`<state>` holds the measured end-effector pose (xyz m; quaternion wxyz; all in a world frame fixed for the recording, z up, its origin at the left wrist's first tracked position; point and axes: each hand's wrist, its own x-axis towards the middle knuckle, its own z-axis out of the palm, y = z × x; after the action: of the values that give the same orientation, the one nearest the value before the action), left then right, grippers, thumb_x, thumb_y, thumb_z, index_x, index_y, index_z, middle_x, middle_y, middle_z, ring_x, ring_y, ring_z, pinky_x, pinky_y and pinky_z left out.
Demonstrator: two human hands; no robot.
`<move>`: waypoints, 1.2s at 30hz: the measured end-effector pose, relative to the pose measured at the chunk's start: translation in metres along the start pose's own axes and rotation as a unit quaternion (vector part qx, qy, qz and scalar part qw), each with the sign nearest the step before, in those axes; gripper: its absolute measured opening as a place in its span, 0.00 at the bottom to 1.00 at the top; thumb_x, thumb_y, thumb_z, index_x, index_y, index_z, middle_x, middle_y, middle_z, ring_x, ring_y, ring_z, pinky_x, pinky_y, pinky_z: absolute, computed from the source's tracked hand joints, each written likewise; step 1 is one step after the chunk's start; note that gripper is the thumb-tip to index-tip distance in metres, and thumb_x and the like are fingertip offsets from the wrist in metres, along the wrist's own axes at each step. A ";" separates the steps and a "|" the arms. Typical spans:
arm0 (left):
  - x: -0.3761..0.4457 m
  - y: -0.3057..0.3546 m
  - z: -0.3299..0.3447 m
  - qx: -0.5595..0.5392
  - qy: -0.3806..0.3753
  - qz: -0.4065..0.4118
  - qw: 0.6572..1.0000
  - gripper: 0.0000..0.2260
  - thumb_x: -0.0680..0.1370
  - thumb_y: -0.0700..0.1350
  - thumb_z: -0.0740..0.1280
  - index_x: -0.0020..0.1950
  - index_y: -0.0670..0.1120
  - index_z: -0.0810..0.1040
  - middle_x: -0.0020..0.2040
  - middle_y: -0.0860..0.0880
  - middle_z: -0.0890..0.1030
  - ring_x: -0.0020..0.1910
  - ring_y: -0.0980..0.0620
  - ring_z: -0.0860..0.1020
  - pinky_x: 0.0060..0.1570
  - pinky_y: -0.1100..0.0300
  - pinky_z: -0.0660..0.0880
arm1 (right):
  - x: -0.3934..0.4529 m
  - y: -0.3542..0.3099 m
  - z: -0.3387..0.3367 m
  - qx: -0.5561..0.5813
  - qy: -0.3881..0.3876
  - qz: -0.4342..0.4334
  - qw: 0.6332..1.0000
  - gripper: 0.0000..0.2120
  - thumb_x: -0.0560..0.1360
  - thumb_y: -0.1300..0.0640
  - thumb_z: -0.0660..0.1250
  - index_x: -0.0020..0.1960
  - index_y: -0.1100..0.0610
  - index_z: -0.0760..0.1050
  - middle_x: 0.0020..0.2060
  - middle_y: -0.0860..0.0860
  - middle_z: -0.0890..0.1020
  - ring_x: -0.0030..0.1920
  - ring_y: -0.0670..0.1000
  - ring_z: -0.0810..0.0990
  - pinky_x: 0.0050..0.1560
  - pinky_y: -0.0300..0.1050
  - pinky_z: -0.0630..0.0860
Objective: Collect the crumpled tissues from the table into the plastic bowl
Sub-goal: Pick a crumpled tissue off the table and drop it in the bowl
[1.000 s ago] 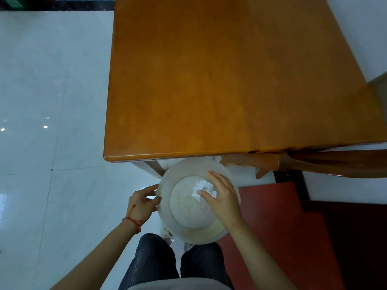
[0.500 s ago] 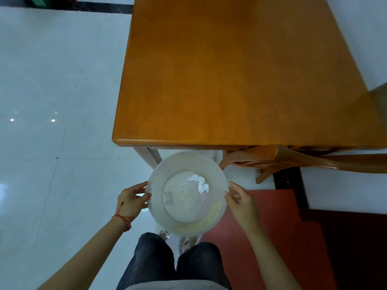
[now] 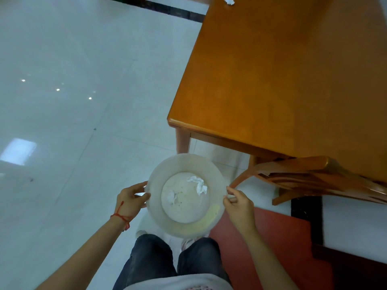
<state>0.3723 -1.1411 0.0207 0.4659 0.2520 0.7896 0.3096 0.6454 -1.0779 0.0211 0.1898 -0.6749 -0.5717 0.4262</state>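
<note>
You hold the bowl (image 3: 186,195) in front of your body, below the near corner of the table (image 3: 282,80) and clear of it, over the floor (image 3: 73,101). Your left hand (image 3: 130,198) grips the rim on its side, thumb over the lip and fingers curled against the outer wall. Your right hand (image 3: 238,203) pinches the opposite rim between thumb and fingertips. The two-sided hold appears meant to keep the bowl level while you carry it, so the loose contents do not spill.

Two tissues lie inside the bowl: the larger tissue (image 3: 199,184) toward the far right of the base, the smaller tissue (image 3: 171,196) toward the left. Neither hand touches them.

One wad (image 3: 229,0) remains on the table, at its far edge, well apart from the bowl. On that evidence the task is not complete, and the bowl's position suggests you are moving round the corner toward that wad.

Limits of view: the wad sits at the top edge of the frame and is partly cut off. The table's right and far portions run out of frame, so further tissues there cannot be ruled out. A chair (image 3: 314,176) is tucked under the table beside your right hand; its seat is hidden. The yellowish smear on the bowl's near wall cannot be identified.
</note>
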 end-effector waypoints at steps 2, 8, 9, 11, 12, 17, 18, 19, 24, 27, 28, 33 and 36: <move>-0.001 -0.012 -0.021 -0.011 0.011 -0.005 1.000 0.17 0.72 0.35 0.67 0.60 0.43 0.77 0.54 0.41 0.80 0.47 0.42 0.79 0.50 0.49 0.79 | -0.005 -0.010 0.018 -0.004 -0.013 0.001 1.000 0.15 0.72 0.64 0.65 0.58 0.57 0.76 0.44 0.55 0.82 0.40 0.47 0.79 0.44 0.36 0.75; -0.004 -0.052 -0.096 -0.020 0.039 -0.010 0.999 0.17 0.72 0.35 0.68 0.60 0.43 0.77 0.56 0.40 0.80 0.45 0.43 0.79 0.49 0.48 0.79 | -0.034 -0.051 0.085 -0.015 -0.039 -0.005 0.999 0.16 0.73 0.64 0.65 0.60 0.58 0.75 0.48 0.53 0.80 0.39 0.44 0.78 0.40 0.32 0.71; -0.005 -0.059 -0.109 -0.019 0.045 -0.012 0.999 0.17 0.72 0.36 0.68 0.60 0.43 0.77 0.56 0.40 0.80 0.45 0.43 0.79 0.49 0.47 0.79 | -0.040 -0.058 0.098 -0.017 -0.044 -0.008 0.999 0.15 0.73 0.64 0.64 0.60 0.58 0.75 0.48 0.53 0.80 0.39 0.45 0.78 0.40 0.32 0.71; -0.007 -0.071 -0.135 -0.015 0.054 -0.015 0.998 0.17 0.72 0.36 0.68 0.60 0.43 0.77 0.56 0.41 0.80 0.44 0.44 0.79 0.49 0.48 0.79 | -0.049 -0.070 0.123 -0.023 -0.050 -0.013 0.998 0.15 0.73 0.64 0.64 0.60 0.58 0.75 0.50 0.53 0.80 0.40 0.47 0.78 0.40 0.31 0.71; -0.007 -0.076 -0.147 -0.013 0.057 -0.018 0.998 0.17 0.72 0.36 0.68 0.60 0.43 0.77 0.56 0.41 0.80 0.43 0.45 0.78 0.48 0.50 0.79 | -0.054 -0.076 0.134 -0.025 -0.053 -0.014 0.998 0.15 0.73 0.64 0.64 0.60 0.58 0.75 0.50 0.54 0.81 0.40 0.48 0.79 0.39 0.30 0.70; -0.001 -0.094 -0.197 -0.003 0.064 -0.016 0.998 0.17 0.72 0.36 0.68 0.61 0.43 0.76 0.56 0.40 0.80 0.43 0.46 0.78 0.44 0.56 0.78 | -0.067 -0.107 0.176 -0.023 -0.059 -0.025 0.998 0.15 0.73 0.64 0.64 0.59 0.58 0.75 0.50 0.52 0.80 0.40 0.45 0.78 0.41 0.35 0.72; 0.001 -0.096 -0.204 -0.003 0.066 -0.016 0.998 0.17 0.72 0.36 0.68 0.61 0.43 0.76 0.56 0.40 0.80 0.43 0.46 0.78 0.43 0.56 0.78 | -0.067 -0.112 0.182 -0.026 -0.061 -0.028 0.997 0.14 0.73 0.63 0.64 0.59 0.57 0.75 0.51 0.53 0.80 0.40 0.47 0.79 0.43 0.37 0.73; 0.004 -0.096 -0.210 -0.004 0.068 -0.016 0.998 0.17 0.72 0.36 0.68 0.61 0.43 0.76 0.56 0.40 0.80 0.43 0.46 0.78 0.43 0.56 0.78 | -0.067 -0.117 0.187 -0.028 -0.063 -0.032 0.997 0.14 0.74 0.63 0.64 0.59 0.57 0.75 0.52 0.53 0.80 0.41 0.48 0.79 0.44 0.38 0.73; 0.029 -0.088 -0.228 -0.014 0.076 -0.016 0.997 0.17 0.72 0.36 0.68 0.61 0.42 0.76 0.57 0.39 0.80 0.45 0.44 0.79 0.46 0.53 0.79 | -0.048 -0.140 0.203 -0.035 -0.062 -0.040 0.997 0.15 0.74 0.63 0.64 0.60 0.57 0.75 0.51 0.54 0.81 0.42 0.50 0.79 0.45 0.39 0.73; 0.053 -0.076 -0.235 -0.017 0.076 -0.017 0.997 0.17 0.72 0.35 0.68 0.61 0.43 0.76 0.56 0.39 0.80 0.45 0.43 0.79 0.45 0.54 0.79 | -0.025 -0.154 0.209 -0.039 -0.064 -0.044 0.996 0.15 0.74 0.62 0.64 0.60 0.56 0.75 0.50 0.52 0.81 0.41 0.47 0.79 0.42 0.34 0.72; 0.062 -0.071 -0.237 -0.017 0.076 -0.017 0.997 0.17 0.72 0.35 0.68 0.61 0.43 0.76 0.56 0.39 0.80 0.45 0.43 0.79 0.45 0.53 0.80 | -0.016 -0.158 0.212 -0.040 -0.063 -0.044 0.996 0.15 0.74 0.62 0.64 0.60 0.56 0.75 0.49 0.52 0.80 0.41 0.45 0.78 0.40 0.32 0.70; 0.113 -0.034 -0.249 -0.014 0.083 -0.017 0.996 0.17 0.72 0.35 0.67 0.60 0.43 0.77 0.57 0.40 0.80 0.45 0.44 0.79 0.45 0.52 0.79 | 0.034 -0.187 0.224 -0.041 -0.064 -0.048 0.996 0.15 0.74 0.62 0.65 0.60 0.58 0.75 0.48 0.53 0.81 0.39 0.42 0.76 0.38 0.26 0.68; 0.141 -0.007 -0.256 -0.002 0.088 -0.013 0.996 0.17 0.72 0.36 0.67 0.61 0.43 0.76 0.58 0.40 0.79 0.44 0.44 0.78 0.48 0.49 0.79 | 0.060 -0.211 0.226 -0.032 -0.065 -0.052 0.996 0.15 0.74 0.63 0.65 0.61 0.60 0.74 0.46 0.50 0.77 0.40 0.42 0.74 0.38 0.26 0.66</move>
<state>0.0814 -1.1137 0.0296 0.3993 0.2124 0.8302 0.3257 0.3369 -1.0165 0.0291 0.1522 -0.6210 -0.6305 0.4401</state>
